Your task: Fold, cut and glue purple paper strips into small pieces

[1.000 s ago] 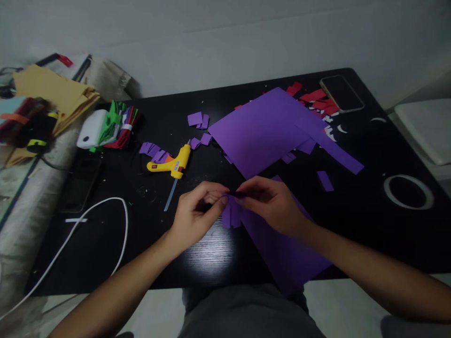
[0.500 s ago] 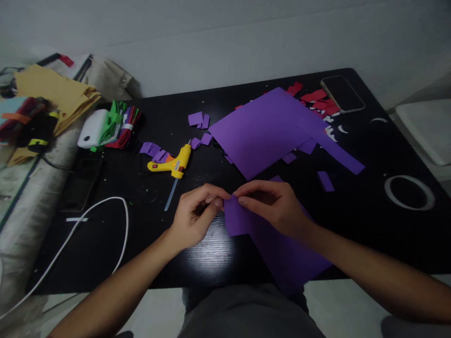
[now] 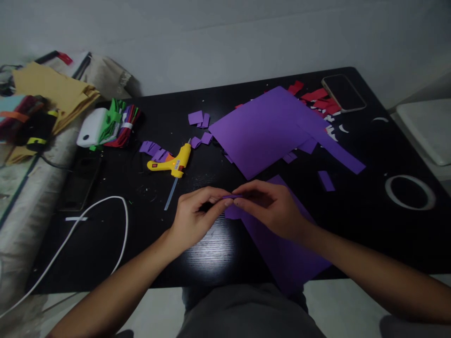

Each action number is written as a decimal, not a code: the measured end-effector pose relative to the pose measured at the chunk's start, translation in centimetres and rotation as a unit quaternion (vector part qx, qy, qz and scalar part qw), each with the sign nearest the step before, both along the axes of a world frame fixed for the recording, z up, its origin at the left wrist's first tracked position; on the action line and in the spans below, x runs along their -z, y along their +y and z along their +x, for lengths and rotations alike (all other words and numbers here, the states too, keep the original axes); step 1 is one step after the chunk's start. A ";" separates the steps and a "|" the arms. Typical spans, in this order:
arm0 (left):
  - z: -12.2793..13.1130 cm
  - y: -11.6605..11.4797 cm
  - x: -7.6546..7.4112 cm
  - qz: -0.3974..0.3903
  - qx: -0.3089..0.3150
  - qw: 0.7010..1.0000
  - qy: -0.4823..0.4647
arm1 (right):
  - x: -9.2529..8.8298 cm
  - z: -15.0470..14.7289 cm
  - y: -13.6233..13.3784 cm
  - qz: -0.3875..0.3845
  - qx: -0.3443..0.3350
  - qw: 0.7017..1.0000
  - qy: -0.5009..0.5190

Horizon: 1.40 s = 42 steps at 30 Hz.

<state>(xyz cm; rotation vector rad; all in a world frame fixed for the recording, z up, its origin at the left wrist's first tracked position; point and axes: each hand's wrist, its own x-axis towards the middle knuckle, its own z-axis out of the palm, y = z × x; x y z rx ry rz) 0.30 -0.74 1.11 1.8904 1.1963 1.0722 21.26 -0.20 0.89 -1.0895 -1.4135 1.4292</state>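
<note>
Between my two hands is a small piece of purple paper (image 3: 232, 213), its upper edge pinched and turned over at the fingertips. My left hand (image 3: 197, 211) is closed on the left end of that edge, thumb below and forefinger above. My right hand (image 3: 273, 204) pinches the same edge from the right, its fingertips touching those of the left. A larger purple sheet (image 3: 289, 258) lies on the table beneath my right hand and forearm. Part of the small piece is hidden behind the fingers.
A yellow glue gun (image 3: 172, 162) lies left of centre beside folded purple pieces (image 3: 153, 151). Another purple sheet (image 3: 260, 131) covers red scraps farther back. A phone (image 3: 343, 92) and a white tape ring (image 3: 409, 192) are at right, a white cable (image 3: 125, 220) at left.
The small purple paper's upper edge has been folded over, so less of the piece shows below my fingers. My hands have come together, fingertips now touching.
</note>
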 end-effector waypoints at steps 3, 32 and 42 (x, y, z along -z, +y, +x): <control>-0.1 -0.1 0.2 -0.011 0.004 1.000 0.001 | 0.0 0.0 0.1 -0.003 -0.002 1.000 -0.019; 0.1 -0.3 0.5 -0.071 0.016 0.997 -0.032 | -0.1 -0.1 0.2 0.017 0.038 0.999 -0.031; -0.2 -0.1 0.7 -0.034 0.000 0.999 0.009 | 0.3 0.0 0.5 -0.014 0.029 0.999 0.021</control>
